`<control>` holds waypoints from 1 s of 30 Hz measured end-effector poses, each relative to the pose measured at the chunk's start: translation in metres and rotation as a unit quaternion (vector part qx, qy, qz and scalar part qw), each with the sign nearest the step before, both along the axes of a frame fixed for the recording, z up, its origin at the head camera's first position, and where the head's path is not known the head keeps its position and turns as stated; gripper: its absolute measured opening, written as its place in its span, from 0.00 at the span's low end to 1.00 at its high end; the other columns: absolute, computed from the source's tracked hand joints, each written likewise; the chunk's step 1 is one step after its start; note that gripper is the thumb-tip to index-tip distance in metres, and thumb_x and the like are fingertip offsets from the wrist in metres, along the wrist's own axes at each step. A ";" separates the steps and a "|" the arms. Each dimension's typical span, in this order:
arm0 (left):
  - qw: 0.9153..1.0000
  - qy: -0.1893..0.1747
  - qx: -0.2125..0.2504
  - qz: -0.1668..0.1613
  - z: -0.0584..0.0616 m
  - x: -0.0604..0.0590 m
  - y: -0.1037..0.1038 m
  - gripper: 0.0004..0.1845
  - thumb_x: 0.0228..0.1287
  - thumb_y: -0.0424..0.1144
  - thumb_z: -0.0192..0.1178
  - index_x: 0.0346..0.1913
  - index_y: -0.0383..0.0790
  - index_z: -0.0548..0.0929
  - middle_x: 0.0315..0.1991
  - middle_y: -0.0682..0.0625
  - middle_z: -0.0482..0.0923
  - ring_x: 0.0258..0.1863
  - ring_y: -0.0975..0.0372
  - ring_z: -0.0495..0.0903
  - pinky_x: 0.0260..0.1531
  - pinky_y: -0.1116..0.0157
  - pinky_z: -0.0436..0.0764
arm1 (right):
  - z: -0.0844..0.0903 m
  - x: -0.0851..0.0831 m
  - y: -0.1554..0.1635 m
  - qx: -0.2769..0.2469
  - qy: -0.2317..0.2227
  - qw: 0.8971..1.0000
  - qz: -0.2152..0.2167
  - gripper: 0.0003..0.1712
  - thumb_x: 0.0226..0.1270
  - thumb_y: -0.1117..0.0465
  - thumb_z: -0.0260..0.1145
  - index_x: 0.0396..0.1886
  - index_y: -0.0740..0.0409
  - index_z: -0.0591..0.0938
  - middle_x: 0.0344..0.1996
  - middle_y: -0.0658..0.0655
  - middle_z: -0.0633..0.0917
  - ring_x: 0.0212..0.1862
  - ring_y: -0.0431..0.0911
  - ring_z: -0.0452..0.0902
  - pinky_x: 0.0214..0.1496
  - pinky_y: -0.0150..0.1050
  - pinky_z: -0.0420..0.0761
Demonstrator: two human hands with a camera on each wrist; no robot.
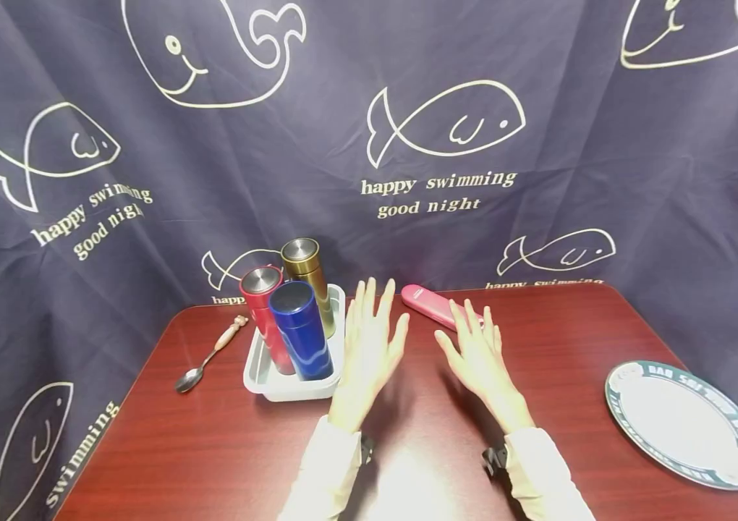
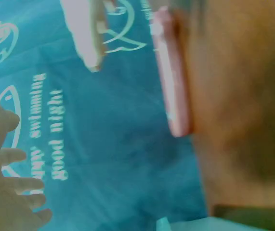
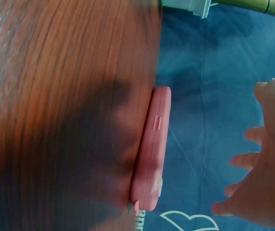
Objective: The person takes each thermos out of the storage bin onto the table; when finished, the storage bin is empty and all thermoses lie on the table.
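Backdrop cloth (image 1: 369, 145), dark, printed with fish; below it a red-brown table (image 1: 408, 449). Round plate (image 1: 684, 423) at its right edge. Grey tray (image 1: 291, 387) holding three flasks, just left of the left hand (image 1: 369, 354). Right hand (image 1: 480, 354) near pink case (image 1: 430, 302) lying at the table's back. Both hands released, fingers spread, grasping nothing. Spoon (image 1: 209, 354) left of tray.

Three steel-capped metal flasks (image 1: 291, 311) stand in a grey plastic tray (image 1: 258, 376) on the dark red wooden counter (image 1: 213, 449). A wooden-handled spoon (image 1: 209, 354) lies left of it; a pink oblong case (image 1: 430, 302) right behind; a round green-rimmed plate (image 1: 684, 423) far right.
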State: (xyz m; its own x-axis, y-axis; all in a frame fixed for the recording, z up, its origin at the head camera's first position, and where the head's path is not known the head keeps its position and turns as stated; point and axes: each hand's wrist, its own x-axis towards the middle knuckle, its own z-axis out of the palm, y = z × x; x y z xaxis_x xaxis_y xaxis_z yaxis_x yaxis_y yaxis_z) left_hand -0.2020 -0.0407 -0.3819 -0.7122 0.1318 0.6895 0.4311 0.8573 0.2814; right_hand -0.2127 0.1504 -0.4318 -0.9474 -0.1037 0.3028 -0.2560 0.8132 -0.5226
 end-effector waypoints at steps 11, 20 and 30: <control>0.990 0.041 0.121 -0.063 0.051 0.024 -0.029 0.31 0.68 0.38 0.59 0.72 0.41 0.66 0.73 0.41 0.60 0.72 0.53 0.61 0.67 0.53 0.66 | 0.006 0.001 -0.007 -0.021 0.006 1.000 0.012 0.38 0.73 0.49 0.57 0.76 0.58 0.58 0.74 0.71 0.55 0.74 0.71 0.36 0.70 0.69 0.39; 0.968 0.132 0.203 -0.064 0.065 0.033 -0.071 0.28 0.64 0.29 0.58 0.68 0.33 0.69 0.70 0.40 0.65 0.70 0.51 0.63 0.70 0.58 0.61 | 0.010 0.004 -0.006 -0.032 0.001 0.999 0.014 0.38 0.73 0.49 0.56 0.76 0.57 0.56 0.74 0.70 0.54 0.74 0.70 0.36 0.70 0.69 0.40; 0.951 0.124 0.282 -0.006 0.053 0.043 -0.120 0.28 0.65 0.27 0.55 0.69 0.34 0.68 0.70 0.43 0.66 0.57 0.54 0.73 0.58 0.68 0.71 | 0.010 0.005 -0.006 -0.045 -0.004 0.999 0.017 0.37 0.74 0.49 0.56 0.76 0.57 0.56 0.74 0.71 0.54 0.73 0.72 0.39 0.67 0.74 0.43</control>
State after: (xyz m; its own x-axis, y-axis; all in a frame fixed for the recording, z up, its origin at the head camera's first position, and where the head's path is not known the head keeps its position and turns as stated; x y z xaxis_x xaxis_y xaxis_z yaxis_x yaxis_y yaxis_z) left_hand -0.1595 -0.1611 -0.3293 -0.5184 -0.3022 0.7999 0.5532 0.5948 0.5832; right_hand -0.2073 0.1440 -0.4218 -0.9460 -0.1085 0.3056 -0.2788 0.7533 -0.5956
